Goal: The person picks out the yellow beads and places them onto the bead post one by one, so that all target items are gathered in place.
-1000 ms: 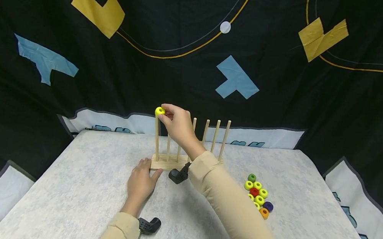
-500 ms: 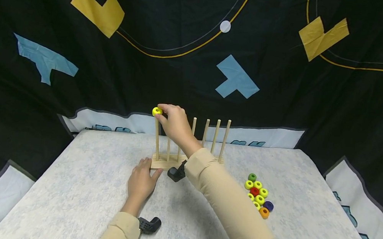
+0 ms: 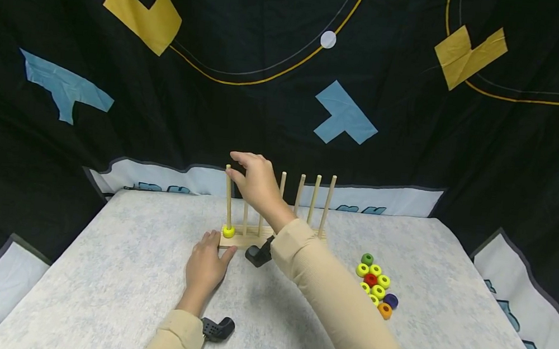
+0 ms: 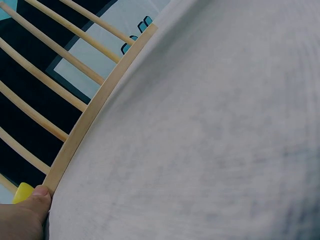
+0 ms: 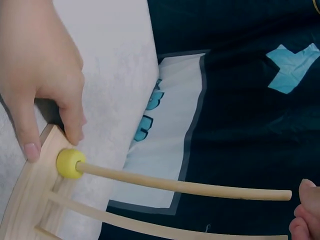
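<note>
A wooden peg stand [image 3: 248, 241] with several upright pegs stands toward the back of the table. One yellow bead [image 3: 228, 232] sits at the foot of its leftmost peg, threaded over it, as the yellow bead [image 5: 70, 163] in the right wrist view also shows. My left hand [image 3: 206, 268] holds the left end of the stand's base, thumb at the front edge and fingers round the end. My right hand [image 3: 257, 181] is beside the top of the leftmost peg, thumb and fingers apart with nothing between them. Its forearm hides part of the stand.
Loose yellow beads [image 3: 377, 292] lie in a cluster on the right of the table [image 3: 97, 280], with a red bead [image 3: 370, 280], a green bead [image 3: 367, 259], a purple bead [image 3: 391, 301] and an orange bead [image 3: 385, 310]. A dark curtain [image 3: 264, 122] hangs behind.
The yellow bead has left my right hand's fingers and dropped down the leftmost peg to the base. Those fingers have spread apart. My left hand has stayed put.
</note>
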`<state>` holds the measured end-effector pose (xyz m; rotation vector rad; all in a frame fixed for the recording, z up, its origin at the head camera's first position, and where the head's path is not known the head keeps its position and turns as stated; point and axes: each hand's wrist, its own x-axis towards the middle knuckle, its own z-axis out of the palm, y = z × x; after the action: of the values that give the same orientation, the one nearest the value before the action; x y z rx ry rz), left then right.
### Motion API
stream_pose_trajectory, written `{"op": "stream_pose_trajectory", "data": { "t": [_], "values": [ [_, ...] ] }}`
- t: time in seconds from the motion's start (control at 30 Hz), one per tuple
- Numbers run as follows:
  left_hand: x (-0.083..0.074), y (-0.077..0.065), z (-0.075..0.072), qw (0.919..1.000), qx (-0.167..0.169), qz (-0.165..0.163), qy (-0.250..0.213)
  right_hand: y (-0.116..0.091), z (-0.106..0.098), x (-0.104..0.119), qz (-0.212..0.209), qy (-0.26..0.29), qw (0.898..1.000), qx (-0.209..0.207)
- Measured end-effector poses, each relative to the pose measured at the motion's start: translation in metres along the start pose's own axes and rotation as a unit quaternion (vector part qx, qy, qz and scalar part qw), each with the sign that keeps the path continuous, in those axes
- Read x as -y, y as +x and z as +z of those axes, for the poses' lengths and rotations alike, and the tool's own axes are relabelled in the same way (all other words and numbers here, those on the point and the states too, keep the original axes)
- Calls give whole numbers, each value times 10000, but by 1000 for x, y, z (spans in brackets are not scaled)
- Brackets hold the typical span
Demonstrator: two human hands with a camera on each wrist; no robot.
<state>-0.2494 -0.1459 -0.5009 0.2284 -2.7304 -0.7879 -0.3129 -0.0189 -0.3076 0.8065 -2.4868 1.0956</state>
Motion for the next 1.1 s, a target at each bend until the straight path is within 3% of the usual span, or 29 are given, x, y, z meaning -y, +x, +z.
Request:
{"op": "stream_pose_trajectory", "data": {
  "t": [0.3,0.73,1.1],
  "values": [
    [2,0,2,9999,94,-57,57,-19,-9,-6,-238,348,9985,-339],
    [1,0,1,9998,149,-45,106,-60,-25,-32,-383,534,9975,-268],
    [-2,0,-1,9996,262,-80,103,-95,-38,-44,-422,372,9982,-204]
  ]
}}
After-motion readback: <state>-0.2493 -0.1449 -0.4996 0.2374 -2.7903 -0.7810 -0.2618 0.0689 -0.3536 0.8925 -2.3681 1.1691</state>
